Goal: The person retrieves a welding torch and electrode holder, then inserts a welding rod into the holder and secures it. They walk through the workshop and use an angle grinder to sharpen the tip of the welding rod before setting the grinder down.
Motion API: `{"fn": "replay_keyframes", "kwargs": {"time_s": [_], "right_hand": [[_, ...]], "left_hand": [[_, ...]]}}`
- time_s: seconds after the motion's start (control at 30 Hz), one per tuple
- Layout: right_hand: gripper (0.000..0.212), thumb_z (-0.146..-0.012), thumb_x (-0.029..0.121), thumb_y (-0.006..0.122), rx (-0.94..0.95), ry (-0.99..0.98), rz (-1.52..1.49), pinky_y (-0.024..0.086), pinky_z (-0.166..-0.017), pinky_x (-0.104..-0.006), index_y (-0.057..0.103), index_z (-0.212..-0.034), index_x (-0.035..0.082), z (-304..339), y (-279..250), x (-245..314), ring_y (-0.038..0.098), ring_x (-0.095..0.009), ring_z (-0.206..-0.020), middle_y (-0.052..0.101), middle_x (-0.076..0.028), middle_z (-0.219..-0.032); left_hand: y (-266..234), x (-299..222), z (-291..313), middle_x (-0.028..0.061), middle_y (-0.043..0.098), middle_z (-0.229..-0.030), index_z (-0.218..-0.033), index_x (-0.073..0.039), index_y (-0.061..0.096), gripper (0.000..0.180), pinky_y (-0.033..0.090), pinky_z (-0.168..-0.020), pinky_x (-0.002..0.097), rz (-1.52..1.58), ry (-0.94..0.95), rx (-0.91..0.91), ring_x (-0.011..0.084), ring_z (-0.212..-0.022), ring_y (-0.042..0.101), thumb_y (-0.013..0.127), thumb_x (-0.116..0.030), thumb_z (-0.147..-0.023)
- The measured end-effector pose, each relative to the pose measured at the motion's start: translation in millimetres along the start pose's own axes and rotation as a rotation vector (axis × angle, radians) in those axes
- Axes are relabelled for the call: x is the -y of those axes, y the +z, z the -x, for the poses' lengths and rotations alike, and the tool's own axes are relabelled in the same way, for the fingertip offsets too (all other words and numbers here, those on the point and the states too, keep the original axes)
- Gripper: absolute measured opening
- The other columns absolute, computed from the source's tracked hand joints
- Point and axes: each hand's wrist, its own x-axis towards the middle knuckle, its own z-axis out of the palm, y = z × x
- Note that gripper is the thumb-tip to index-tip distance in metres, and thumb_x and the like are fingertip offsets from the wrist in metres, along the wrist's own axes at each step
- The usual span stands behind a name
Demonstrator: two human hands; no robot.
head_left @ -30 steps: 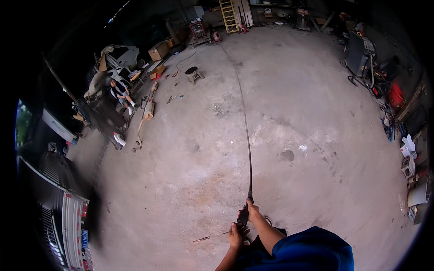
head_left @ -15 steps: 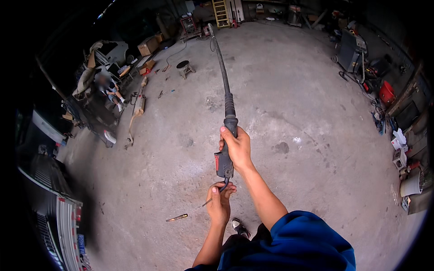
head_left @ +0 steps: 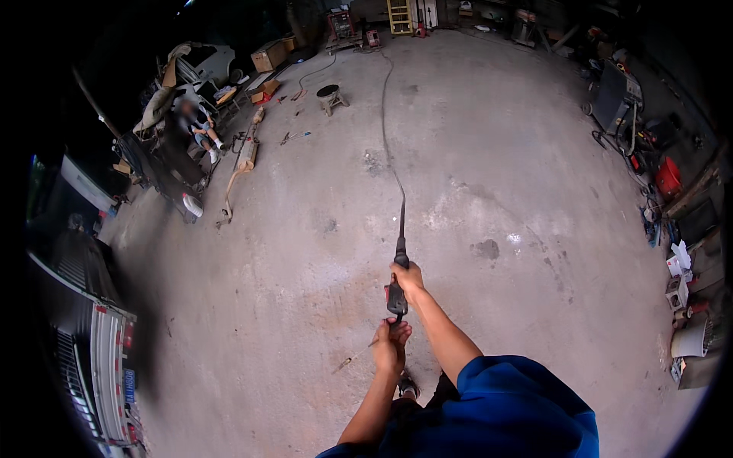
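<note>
The right hand [head_left: 408,278] is wrapped round the black handle [head_left: 396,300], just below the middle of the frame; the left hand [head_left: 390,349] cups its bottom end, how tightly I can't tell. Best hold steady, with no twists in the cable [head_left: 385,114]

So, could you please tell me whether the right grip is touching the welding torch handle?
Touching: the head view shows the right grip closed around the welding torch handle.
</note>
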Motion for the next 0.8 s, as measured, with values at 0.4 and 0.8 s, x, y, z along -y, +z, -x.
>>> {"fn": "replay_keyframes", "kwargs": {"time_s": [0.4,0.8], "right_hand": [[0.02,-0.092,0.017,0.068,0.163,-0.087,-0.376,0.049,-0.055,-0.0299,0.053,-0.096,0.005,153.2,7.6,81.2,0.054,-0.013,-0.059,0.056,-0.004,-0.075],[0.027,-0.092,0.033,0.067,0.174,0.59,-0.186,0.055,-0.068,-0.0353,0.061,-0.093,0.007,14.7,-67.4,-132.9,0.063,-0.02,-0.065,0.064,-0.008,-0.076]], "left_hand": [[10.8,-100.7,107.2,0.0142,0.06,-0.084,-0.097,-0.003,0.051,0.028,0.047,-0.067,0.0324,-0.138,-0.159,0.215,0.0193,-0.073,0.056,0.051,-0.03,-0.103],[-67.5,33.7,24.2,0.0061,0.056,-0.072,-0.097,-0.009,0.056,0.018,0.044,-0.053,0.0295,-0.002,-0.375,-0.089,0.0153,-0.058,0.052,0.05,-0.025,-0.103]]}}
